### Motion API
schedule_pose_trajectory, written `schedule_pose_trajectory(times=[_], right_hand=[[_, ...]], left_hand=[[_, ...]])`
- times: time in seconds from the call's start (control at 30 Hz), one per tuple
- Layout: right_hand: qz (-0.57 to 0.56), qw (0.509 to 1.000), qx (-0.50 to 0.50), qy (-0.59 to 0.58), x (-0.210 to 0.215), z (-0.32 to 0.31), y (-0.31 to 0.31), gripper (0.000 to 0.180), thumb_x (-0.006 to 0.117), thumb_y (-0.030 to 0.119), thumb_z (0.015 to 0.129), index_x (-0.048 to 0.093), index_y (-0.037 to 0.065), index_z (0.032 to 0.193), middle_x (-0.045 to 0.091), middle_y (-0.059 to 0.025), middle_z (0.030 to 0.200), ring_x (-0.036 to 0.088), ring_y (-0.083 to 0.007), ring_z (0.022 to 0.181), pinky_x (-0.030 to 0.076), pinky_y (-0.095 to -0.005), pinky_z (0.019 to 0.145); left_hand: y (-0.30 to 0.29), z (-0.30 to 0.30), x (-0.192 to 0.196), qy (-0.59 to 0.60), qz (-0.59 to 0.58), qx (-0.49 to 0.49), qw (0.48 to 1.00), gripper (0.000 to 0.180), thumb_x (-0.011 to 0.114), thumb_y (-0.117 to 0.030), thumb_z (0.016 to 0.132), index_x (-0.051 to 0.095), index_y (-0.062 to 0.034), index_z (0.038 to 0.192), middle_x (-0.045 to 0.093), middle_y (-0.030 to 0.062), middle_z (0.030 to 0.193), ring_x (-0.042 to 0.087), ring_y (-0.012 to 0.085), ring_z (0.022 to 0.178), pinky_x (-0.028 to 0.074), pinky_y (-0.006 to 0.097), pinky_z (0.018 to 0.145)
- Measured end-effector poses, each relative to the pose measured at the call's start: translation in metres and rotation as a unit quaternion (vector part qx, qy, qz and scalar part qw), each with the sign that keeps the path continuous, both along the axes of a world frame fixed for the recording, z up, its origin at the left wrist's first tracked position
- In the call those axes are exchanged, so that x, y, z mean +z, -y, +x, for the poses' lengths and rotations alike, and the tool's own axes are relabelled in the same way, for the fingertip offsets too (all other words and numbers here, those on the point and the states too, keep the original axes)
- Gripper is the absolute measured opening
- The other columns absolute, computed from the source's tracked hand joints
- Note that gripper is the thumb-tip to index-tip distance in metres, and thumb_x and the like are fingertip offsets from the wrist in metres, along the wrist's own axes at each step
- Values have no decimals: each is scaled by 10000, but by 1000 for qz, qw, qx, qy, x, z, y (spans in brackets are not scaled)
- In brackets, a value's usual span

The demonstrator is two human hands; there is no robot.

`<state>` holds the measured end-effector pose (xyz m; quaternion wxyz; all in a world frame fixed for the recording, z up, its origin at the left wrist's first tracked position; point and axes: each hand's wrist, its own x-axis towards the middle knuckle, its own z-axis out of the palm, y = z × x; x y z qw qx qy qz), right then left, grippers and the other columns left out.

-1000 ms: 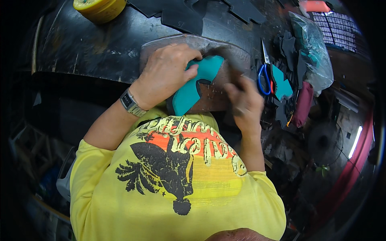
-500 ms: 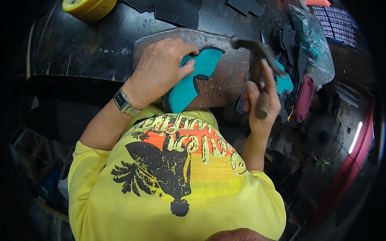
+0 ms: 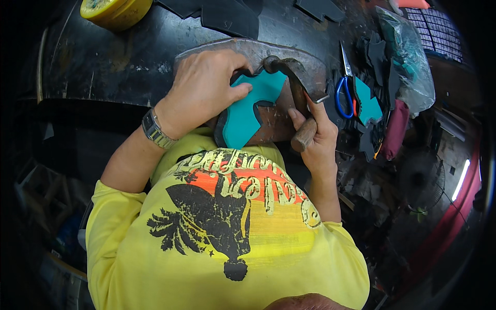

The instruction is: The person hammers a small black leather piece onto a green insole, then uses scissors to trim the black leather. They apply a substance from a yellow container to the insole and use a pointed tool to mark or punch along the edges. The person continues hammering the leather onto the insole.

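Note:
A teal cut piece with a dark edge (image 3: 244,121) lies on a worn brown board (image 3: 294,121) close in front of me. My left hand (image 3: 209,88) pinches the piece's upper left edge between thumb and fingers. In my right hand (image 3: 321,135) is a hammer (image 3: 298,95), gripped by its wooden handle. The rounded end of the hammer's head is at the piece's upper edge, right of my left hand; whether it touches I cannot tell. The hammer's thin, flattened end points right.
Scissors with blue handles (image 3: 343,95) lie right of the board, beside another teal piece (image 3: 366,101) and stacked dark pieces (image 3: 373,57). Beyond is a clear plastic bag (image 3: 408,62). A yellow tub (image 3: 116,11) and dark cut sheets (image 3: 230,15) are at the back.
My right hand has brought the hammer left and toward the teal piece's upper edge. The scissors now show fully. My left hand keeps its hold on the piece.

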<state>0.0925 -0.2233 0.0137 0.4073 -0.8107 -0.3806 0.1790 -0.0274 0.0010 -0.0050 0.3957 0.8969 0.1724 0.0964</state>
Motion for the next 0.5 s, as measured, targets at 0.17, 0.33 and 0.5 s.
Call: schedule_pose_trajectory(times=[0.17,0.33,0.5], right_hand=[[-3,1000,6,27,-2,-1,-2,519,722,15,924,580,56,1422,736,-164,1113,694,-141,1015,522,-281,868],[31,999,17,41,3,3,2,470,731,-14,904,614,-7,1360,715,-180,1225,680,-173,1113,503,-300,960],[167,986,14,-5,2,-2,5,472,753,-37,873,623,-48,1326,687,-200,1296,681,-235,1176,503,-328,1005]], left_hand=[[8,-1,-12,127,-9,11,992,207,783,-105,781,747,-63,980,667,74,823,660,235,713,527,353,665],[12,-1,-14,130,7,2,992,182,757,-54,752,725,-53,931,671,87,853,676,287,810,541,372,727],[14,-2,-10,120,11,-7,993,197,774,-42,732,688,-51,909,652,92,863,663,309,843,534,398,748]])
